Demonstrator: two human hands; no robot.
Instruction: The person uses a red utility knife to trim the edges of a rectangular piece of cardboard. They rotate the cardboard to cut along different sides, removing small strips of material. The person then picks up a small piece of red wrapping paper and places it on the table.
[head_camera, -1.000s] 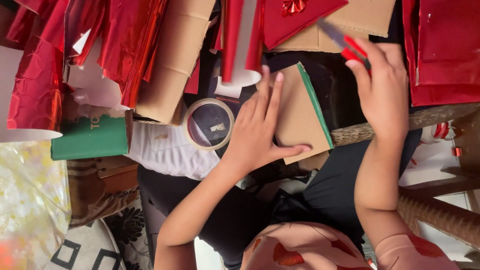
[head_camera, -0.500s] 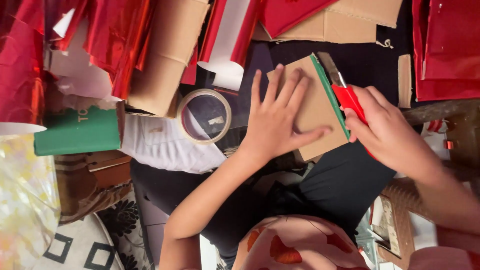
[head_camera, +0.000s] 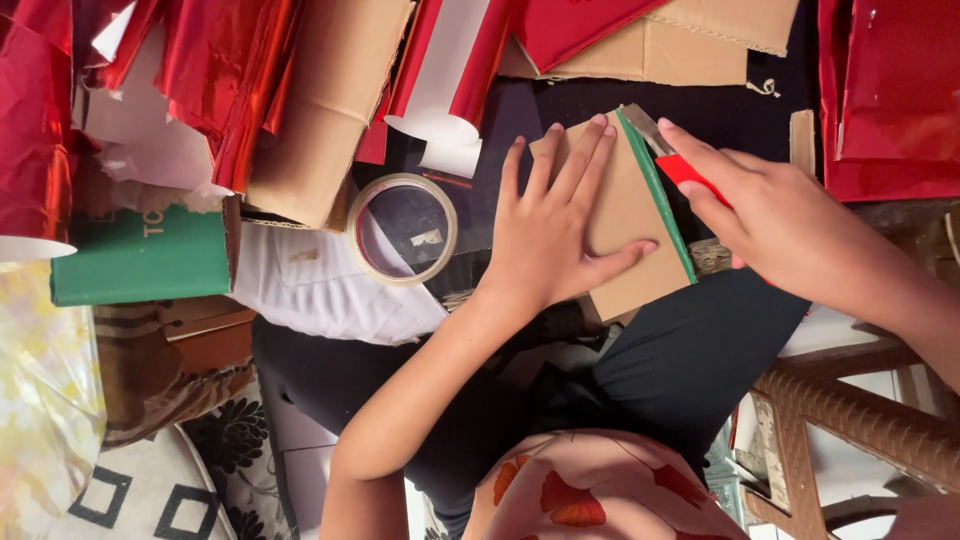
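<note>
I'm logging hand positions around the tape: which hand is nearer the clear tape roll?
Left. The left hand lies flat on the cardboard piece just beside the tape roll; the right hand, holding a red cutter, is beyond it.

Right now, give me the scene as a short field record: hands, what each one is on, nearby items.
left hand: left hand pressed flat, fingers spread, on the brown cardboard piece with a green edge
right hand: right hand with its grip on a red-handled utility knife, blade at the green edge
nearby: clear tape roll left of the card; green box far left
surroundings: shiny red foil sheets along the top
</note>
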